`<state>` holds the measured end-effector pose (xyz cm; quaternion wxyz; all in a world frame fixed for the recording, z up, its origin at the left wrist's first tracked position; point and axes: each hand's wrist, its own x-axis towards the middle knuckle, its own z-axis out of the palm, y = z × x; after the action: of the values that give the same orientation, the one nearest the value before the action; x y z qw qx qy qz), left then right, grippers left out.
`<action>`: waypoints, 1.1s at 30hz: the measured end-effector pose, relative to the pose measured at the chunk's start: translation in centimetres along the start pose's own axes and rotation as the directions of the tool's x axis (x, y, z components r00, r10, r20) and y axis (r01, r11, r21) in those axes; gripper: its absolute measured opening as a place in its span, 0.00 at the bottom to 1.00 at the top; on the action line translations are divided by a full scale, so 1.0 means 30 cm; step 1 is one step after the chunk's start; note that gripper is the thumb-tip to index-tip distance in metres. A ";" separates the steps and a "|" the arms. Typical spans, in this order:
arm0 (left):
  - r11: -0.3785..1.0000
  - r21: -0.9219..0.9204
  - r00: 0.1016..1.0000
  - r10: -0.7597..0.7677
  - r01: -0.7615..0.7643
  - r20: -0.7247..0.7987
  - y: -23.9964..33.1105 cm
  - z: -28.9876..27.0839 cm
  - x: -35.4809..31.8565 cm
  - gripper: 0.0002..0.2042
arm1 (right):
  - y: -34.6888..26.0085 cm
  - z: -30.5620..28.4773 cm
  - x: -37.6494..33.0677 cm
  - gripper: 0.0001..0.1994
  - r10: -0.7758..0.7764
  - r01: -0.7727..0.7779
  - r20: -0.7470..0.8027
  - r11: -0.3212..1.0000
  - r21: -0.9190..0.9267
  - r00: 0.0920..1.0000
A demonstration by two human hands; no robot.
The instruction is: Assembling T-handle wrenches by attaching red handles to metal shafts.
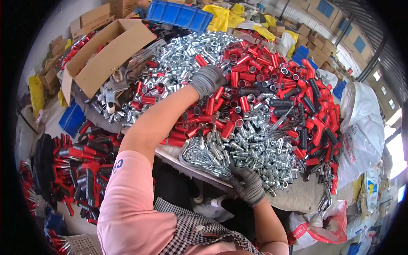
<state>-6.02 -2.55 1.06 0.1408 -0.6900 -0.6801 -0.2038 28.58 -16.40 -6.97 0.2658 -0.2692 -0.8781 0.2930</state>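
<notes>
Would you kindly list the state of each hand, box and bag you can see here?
Left hand: gloved, reaching into the red tubes.
Right hand: gloved, resting on the silver metal fittings.
Cardboard box: open, flaps spread.
Blue crate: tipped, bottom up.
White sack: full, slumped.

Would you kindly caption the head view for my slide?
Gloved left hand reaches into red tubes; right hand picks at silver bolts.

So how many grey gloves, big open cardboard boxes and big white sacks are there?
Grey gloves: 2, on the left hand and the right hand
Big open cardboard box: 1
Big white sack: 1
Total: 4
</notes>
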 end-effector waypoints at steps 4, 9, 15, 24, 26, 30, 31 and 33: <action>0.965 0.185 0.946 0.126 -0.187 0.299 0.210 0.033 0.052 0.12 | 0.017 -0.015 0.015 0.16 0.009 -0.009 -0.007 1.000 -0.025 1.000; 0.953 0.236 0.961 -0.231 0.192 0.152 0.181 0.255 0.153 0.13 | 0.023 0.010 -0.006 0.15 0.002 0.001 -0.039 0.998 0.063 0.999; 0.977 0.206 0.895 -0.141 0.057 0.422 0.176 0.107 0.146 0.20 | 0.011 -0.033 -0.011 0.14 -0.057 0.056 -0.044 0.998 -0.004 0.997; 0.997 -0.014 0.997 -0.080 0.081 0.018 0.208 -0.039 -0.019 0.17 | 0.099 -0.407 0.426 0.15 0.002 0.029 0.035 0.528 -0.849 0.999; 0.996 -0.061 0.995 -0.062 0.058 -0.073 0.232 -0.057 -0.092 0.16 | 0.165 -0.462 0.508 0.15 0.054 0.073 0.101 0.379 -0.923 0.993; 0.758 -0.630 0.976 -0.218 0.169 -0.001 0.275 -0.123 -0.305 0.16 | 0.242 -0.468 0.593 0.16 0.240 0.232 0.236 0.045 -0.972 0.941; 0.588 -0.783 0.959 -0.280 0.200 0.036 0.300 -0.138 -0.367 0.15 | 0.248 -0.466 0.613 0.16 0.259 0.268 0.258 -0.006 -0.963 0.931; 0.243 -0.948 0.932 -0.344 0.207 0.115 0.283 -0.118 -0.498 0.16 | 0.142 -0.471 0.629 0.15 0.265 0.310 0.314 0.058 -0.949 0.912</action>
<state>2.26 -17.68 -2.20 -0.2922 -0.4946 -0.5272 -0.6261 25.30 3.62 5.76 -0.1786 -0.2944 -0.8727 -0.3462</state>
